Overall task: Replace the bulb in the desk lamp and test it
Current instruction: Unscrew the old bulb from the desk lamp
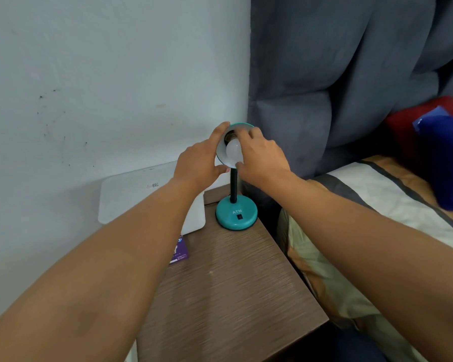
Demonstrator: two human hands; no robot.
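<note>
right hand (262,155): fingers pinch bulb (233,152) | bulb axis: runs into teal shade (242,125) socket | left hand (200,163): fingers clasp shade rim

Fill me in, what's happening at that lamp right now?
A person is working on the teal desk lamp on the wooden nightstand. The left hand steadies the lamp shade by its rim, while the right hand has its grip on the white bulb at the socket. The bulb is unlit. Whether it is going in or coming out cannot be told. The switch on the base is untouched.
</note>
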